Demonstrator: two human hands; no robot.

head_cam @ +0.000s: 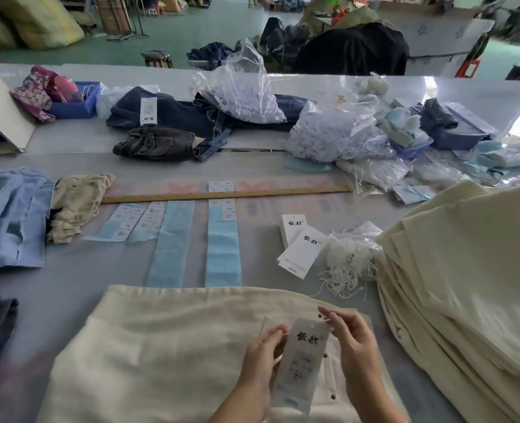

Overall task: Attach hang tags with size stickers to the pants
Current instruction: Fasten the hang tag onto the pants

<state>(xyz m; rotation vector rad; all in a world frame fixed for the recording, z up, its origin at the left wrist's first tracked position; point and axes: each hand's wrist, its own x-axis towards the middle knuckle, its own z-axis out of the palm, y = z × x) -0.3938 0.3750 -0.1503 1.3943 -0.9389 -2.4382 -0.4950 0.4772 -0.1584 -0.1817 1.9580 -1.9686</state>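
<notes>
At the desk's near edge, we pinch the tag with our left hand and its string with our right hand, over the pants; next, threading it.

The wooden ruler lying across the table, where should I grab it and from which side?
Grip the ruler on its bare right stretch, coming from above and pinching its long edges. It lies flat, so only the edges offer a hold. Near its middle a sticker strip lies under it, and its left end touches the beige garment.
</notes>
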